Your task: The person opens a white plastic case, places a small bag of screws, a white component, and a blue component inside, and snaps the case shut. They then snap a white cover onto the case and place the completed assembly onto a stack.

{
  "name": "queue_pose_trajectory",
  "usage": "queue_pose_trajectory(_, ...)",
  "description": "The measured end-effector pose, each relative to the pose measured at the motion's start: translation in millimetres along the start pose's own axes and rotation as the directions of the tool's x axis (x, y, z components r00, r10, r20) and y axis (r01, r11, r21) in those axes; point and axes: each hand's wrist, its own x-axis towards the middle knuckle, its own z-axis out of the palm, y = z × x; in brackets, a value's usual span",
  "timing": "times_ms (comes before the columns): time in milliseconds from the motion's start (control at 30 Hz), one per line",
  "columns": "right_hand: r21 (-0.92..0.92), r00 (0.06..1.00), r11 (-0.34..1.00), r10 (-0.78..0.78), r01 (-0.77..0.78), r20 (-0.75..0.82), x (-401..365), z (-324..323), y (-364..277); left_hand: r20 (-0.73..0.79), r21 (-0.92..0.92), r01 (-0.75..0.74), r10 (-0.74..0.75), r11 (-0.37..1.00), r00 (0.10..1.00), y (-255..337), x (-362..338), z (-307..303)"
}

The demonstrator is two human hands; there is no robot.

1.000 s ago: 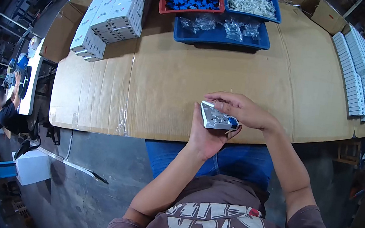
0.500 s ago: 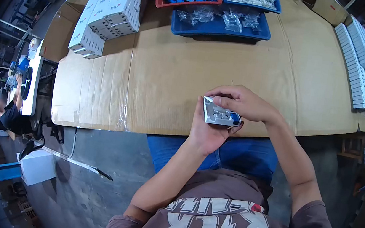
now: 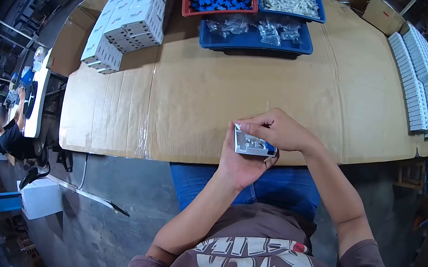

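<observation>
My left hand (image 3: 240, 168) is wrapped from below around a small white plastic housing (image 3: 248, 150), just over the near edge of the table. The housing's open side faces up and shows small pale parts, with a blue piece (image 3: 271, 152) at its right end. From the far right, my right hand (image 3: 285, 132) reaches over the housing. Its thumb lies across the far edge and its other fingers are curled. Part of the housing's inside is hidden under that hand.
Cardboard covers the table (image 3: 219, 91). At the back stand a red bin (image 3: 184, 0) of blue parts, a blue bin (image 3: 322, 10) of white parts and a lower blue tray (image 3: 220, 42) with plastic bags. White boxes (image 3: 132, 17) and stacked white pieces (image 3: 421, 80) flank them. A person (image 3: 7, 125) sits far left.
Both hands and the housing have shifted slightly toward me and to the left in view. The right thumb still lies over the housing's far edge.
</observation>
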Motion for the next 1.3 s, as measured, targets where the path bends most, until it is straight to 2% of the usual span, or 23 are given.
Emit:
queue_pose_trajectory(67, -0.010, 0.995, 0.996, 0.085, -0.084, 0.056, -0.2, -1.2, -5.6, 0.034, -0.017, 0.009, -0.008, 1.000, 0.999, 1.5, -0.9, -5.0)
queue_pose_trajectory(200, -0.002, 0.997, 0.999, 0.040, -0.040, 0.062, 1.1, 1.7, -5.5, 0.001, -0.024, 0.000, 0.000, 1.000, 1.000, 6.7, -7.3, -0.4)
queue_pose_trajectory(300, 0.034, 0.998, 0.999, -0.017, 0.015, 0.053, -0.1, 6.3, -7.4, -0.120, -0.003, -0.073, 0.072, 0.997, 0.990, 8.3, -13.5, 17.9)
queue_pose_trajectory(500, 0.106, 0.994, 0.991, -0.091, 0.084, 0.067, 1.2, 2.6, -4.2, -0.132, 0.014, -0.141, 0.142, 0.990, 0.981, 11.6, -13.8, 34.3)
queue_pose_trajectory(667, 0.127, 0.990, 0.989, -0.094, 0.080, 0.106, -2.6, -6.1, -4.2, -0.167, -0.021, -0.128, 0.123, 0.992, 0.978, 13.5, -11.8, 39.8)
queue_pose_trajectory(767, 0.122, 0.969, 0.963, -0.245, 0.239, 0.035, -5.5, -1.7, 0.8, -0.154, 0.030, -0.139, 0.142, 0.990, 0.978, 13.4, -19.6, 48.1)
queue_pose_trajectory(867, -0.002, 0.918, 0.919, -0.395, 0.395, -0.025, -8.7, 2.9, 4.1, -0.160, 0.093, -0.165, 0.178, 0.982, 0.971, 13.2, -25.2, 53.2)
queue_pose_trajectory(1000, -0.080, 0.864, 0.865, -0.500, 0.495, -0.056, -17.9, 3.9, 3.8, -0.159, 0.198, -0.177, 0.210, 0.964, 0.965, 11.0, -27.4, 61.2)
queue_pose_trajectory(1300, -0.240, 0.819, 0.807, -0.570, 0.540, -0.070, -21.5, 13.3, 4.9, -0.185, 0.285, -0.203, 0.262, 0.937, 0.947, 5.6, -29.0, 61.6)
